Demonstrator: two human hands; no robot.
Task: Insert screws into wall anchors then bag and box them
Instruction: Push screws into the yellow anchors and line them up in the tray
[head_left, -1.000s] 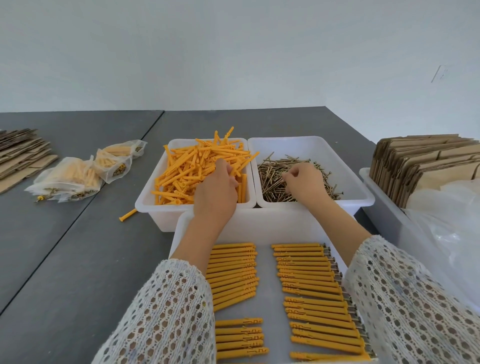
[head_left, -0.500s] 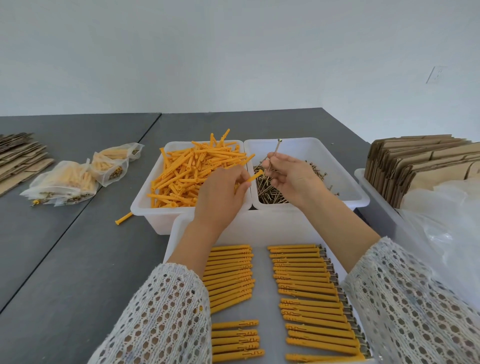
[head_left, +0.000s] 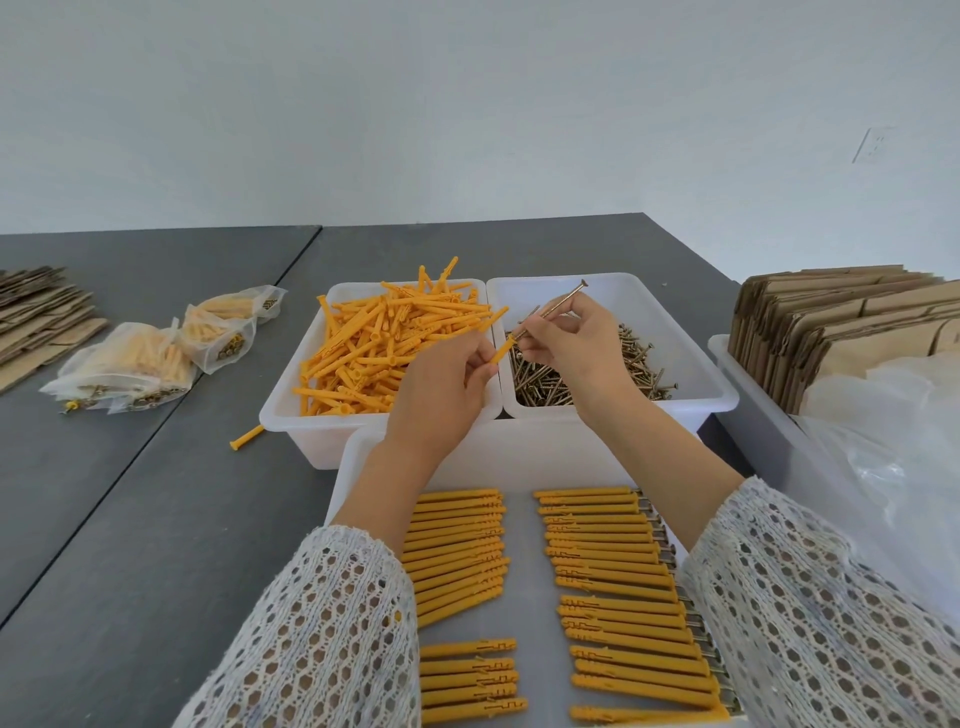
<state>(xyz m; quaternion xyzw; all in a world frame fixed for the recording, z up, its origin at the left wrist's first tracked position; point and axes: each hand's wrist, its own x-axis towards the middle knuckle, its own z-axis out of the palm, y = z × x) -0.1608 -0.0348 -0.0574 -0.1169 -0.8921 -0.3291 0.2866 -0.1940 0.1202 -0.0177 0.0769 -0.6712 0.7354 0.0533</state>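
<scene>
Your left hand (head_left: 441, 395) pinches one orange wall anchor (head_left: 502, 349) near the frame's centre, fingers curled round its lower end so only the open, flared tip shows, angled up and to the right. Your right hand (head_left: 576, 345) pinches a long brass-coloured screw (head_left: 551, 310) between thumb and fingertips; its flat head points to the upper right and its tip meets the anchor's mouth. Whether the tip is already inside, you cannot tell from here. A second thin screw shaft seems to lie beside it in the same fingers.

Both hands hover over the seam between two white bins. The left bin (head_left: 291, 415) is heaped with loose orange anchors (head_left: 384, 348), ribbed and slender, several poking above the rim. The right bin (head_left: 691, 374) holds a tangle of loose screws (head_left: 550, 382).

Nearer the bottom of the frame, a white tray (head_left: 524, 613) carries finished anchors in rows: a left column (head_left: 457, 545) and a right column (head_left: 608, 566), the right one with screw heads sticking out at the right end. A shorter group (head_left: 467, 680) lies at the lower centre.

One stray anchor (head_left: 247, 437) lies on the grey table (head_left: 130, 519) just left of the orange bin. At the left of the frame lie filled clear bags (head_left: 135, 364) and flat cardboard (head_left: 41, 322). At the right edge, folded cardboard boxes (head_left: 841, 322) stand in another bin, with clear plastic (head_left: 893, 447) below them.
</scene>
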